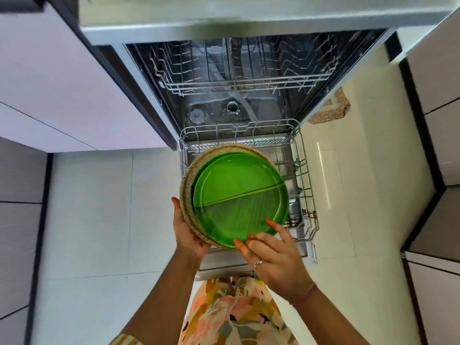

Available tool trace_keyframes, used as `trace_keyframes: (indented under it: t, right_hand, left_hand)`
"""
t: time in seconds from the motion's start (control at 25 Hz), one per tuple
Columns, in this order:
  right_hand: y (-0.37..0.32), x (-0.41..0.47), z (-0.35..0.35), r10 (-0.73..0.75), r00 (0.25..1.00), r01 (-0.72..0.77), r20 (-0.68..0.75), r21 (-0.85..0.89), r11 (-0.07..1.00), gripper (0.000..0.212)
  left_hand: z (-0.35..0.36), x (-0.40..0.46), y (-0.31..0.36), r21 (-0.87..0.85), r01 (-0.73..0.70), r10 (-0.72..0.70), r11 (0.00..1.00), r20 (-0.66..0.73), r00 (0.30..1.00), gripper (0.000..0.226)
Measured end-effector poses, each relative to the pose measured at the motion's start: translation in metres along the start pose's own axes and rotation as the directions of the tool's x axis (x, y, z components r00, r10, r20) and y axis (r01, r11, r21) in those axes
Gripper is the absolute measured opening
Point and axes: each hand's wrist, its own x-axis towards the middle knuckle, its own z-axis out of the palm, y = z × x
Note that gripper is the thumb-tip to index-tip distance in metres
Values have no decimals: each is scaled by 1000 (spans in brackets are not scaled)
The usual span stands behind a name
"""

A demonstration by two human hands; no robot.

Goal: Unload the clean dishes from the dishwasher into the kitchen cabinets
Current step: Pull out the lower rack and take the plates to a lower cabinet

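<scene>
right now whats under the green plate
Speckled tan plates are stacked beneath the green plate, only their rims showing. Their count and centres are covered.

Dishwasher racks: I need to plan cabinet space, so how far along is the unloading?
Nearly done: the upper wire rack and pulled-out lower wire rack show no dishes. In hand: the left hand grips a stack of speckled beige plates under round green plates, steadied by the right hand. Left: shelving that stack.
</scene>
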Motion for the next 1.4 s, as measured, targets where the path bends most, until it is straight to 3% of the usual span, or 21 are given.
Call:
trace_keyframes:
  t: [0.12, 0.28, 0.36, 0.4, 0.44, 0.48, 0.56, 0.64, 0.72, 0.8, 0.92, 1.16, 1.4]
  right_hand:
    - [-11, 3, -7, -47, 997, 49, 59, -38, 998, 18]
    - [-24, 15, -22, -4, 990, 3, 140, 5, 1000, 22]
    - [-27, 22, -37, 145, 981, -158, 126, 103, 982, 36]
    - [-27, 26, -45, 299, 949, -314, 102, 198, 929, 41]
    - [-26, 32, -55, 486, 870, -484, 82, 323, 813, 41]
    - [-22, 36, -61, 667, 739, -627, 100, 464, 625, 38]
    - [-15, 45, -62, 846, 442, -732, 297, 665, 149, 30]
    - [-9, 55, -58, 778, 268, -725, 568, 651, -225, 37]
    - [-13, 64, -59, 656, 220, -714, 722, 578, -396, 52]
    - [-25, 70, -65, 621, 197, -715, 759, 545, -439, 55]
    - [-45, 71, -70, 699, 174, -721, 694, 574, -389, 44]
    - [-98, 74, -72, 692, 224, -698, 686, 609, -378, 38]
    - [-157, 106, -49, 660, 275, -701, 699, 616, -360, 41]
  left_hand:
    - [2, -24, 9, 11, -20, 20, 1000, -9, 1000, 76]
    - [-1, -55, 15, -36, -22, 23, 999, 27, 999, 78]
    - [-4, -68, 18, -49, -34, 36, 998, 42, 998, 76]
    - [-5, -75, 20, -58, -42, 44, 997, 43, 998, 74]
    - [-7, -80, 21, -63, -50, 52, 997, 39, 998, 73]
    - [-8, -86, 22, -58, -63, 65, 996, 33, 997, 72]
    - [-10, -101, 24, -50, -90, 91, 995, 26, 996, 71]
    - [-11, -116, 22, -55, -101, 103, 993, 27, 994, 71]
    - [-14, -132, 19, -73, -115, 117, 991, 16, 993, 71]
    - [-18, -144, 16, -81, -125, 127, 989, 16, 992, 72]
    - [-30, -166, 14, -108, -145, 149, 984, 26, 989, 72]
    - [-69, -206, 28, -156, -174, 185, 972, 58, 981, 86]
    - [-105, -241, 79, -124, -254, 257, 959, 7, 966, 52]
